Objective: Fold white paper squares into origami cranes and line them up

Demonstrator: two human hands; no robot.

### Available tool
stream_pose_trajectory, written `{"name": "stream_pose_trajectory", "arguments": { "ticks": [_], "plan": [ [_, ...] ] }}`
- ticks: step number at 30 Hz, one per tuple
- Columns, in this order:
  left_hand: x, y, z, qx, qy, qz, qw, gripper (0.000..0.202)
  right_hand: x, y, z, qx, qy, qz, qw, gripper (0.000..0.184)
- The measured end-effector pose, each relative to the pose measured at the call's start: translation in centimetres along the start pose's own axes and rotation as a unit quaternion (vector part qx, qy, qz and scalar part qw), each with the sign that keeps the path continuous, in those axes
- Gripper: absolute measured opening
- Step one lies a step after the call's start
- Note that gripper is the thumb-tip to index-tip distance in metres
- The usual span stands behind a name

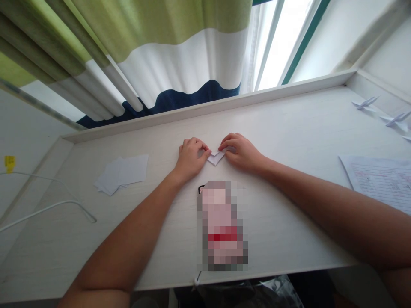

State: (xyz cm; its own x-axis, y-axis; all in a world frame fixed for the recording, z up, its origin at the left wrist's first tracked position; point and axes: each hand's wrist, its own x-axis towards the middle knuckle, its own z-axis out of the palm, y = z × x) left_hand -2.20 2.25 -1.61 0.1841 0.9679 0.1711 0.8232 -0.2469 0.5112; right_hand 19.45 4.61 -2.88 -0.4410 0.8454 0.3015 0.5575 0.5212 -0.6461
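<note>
Desk (289, 128) of pale wood grain, seen from above by the person working at it, with a raised lip along the far edge. At far left, a thin white cable (48, 205) loops across the desk's corner, and a small yellow tag (9, 161) sits on the wall beside it. Behind the desk hangs a curtain (160, 51) banded in green, white and dark blue. Next along lies a loose stack of white paper squares (122, 173), well apart from the hands. Near the middle, the left hand (189, 156) rests on the desk with its fingers curled in, their tips closed on the left side of a small folded white paper (215, 157), which lies flat on the desk between the two hands with a point facing the person. Nearer the person is a pixelated oblong object (221, 226), pink and red. The right hand (242, 152) mirrors the left, fingers curled down onto the paper's right side. A bright window (282, 38) stands beyond. Further right lies a lined sheet (382, 179), and by the far right corner sit several folded paper figures (366, 102).
</note>
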Motion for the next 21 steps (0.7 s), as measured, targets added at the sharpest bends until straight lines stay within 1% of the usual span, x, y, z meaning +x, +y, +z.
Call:
{"name": "stream_pose_trajectory", "arguments": {
  "ticks": [3,5,13,18,21],
  "plan": [
    [-0.11,-0.06,0.06,-0.019,0.006,0.038,0.999,0.015,-0.02,0.03,0.12,-0.008,0.001,-0.003,1.0,0.029],
    [-0.13,-0.15,0.09,-0.032,0.007,0.051,0.998,0.014,0.0,0.03,0.2,-0.008,0.003,0.0,1.0,0.029],
    [-0.18,-0.24,-0.07,-0.031,-0.03,0.106,0.993,0.007,-0.18,-0.4,0.04,0.0,0.005,-0.006,1.0,0.023],
    [-0.17,-0.41,0.13,-0.042,-0.012,0.113,0.993,0.007,-0.28,-0.67,-0.07,-0.003,-0.014,-0.016,1.0,0.013],
    [-0.19,-0.73,0.36,-0.093,0.011,0.102,0.99,0.007,-0.17,-0.83,-0.23,0.028,-0.01,0.007,1.0,0.014]
  ]
}}
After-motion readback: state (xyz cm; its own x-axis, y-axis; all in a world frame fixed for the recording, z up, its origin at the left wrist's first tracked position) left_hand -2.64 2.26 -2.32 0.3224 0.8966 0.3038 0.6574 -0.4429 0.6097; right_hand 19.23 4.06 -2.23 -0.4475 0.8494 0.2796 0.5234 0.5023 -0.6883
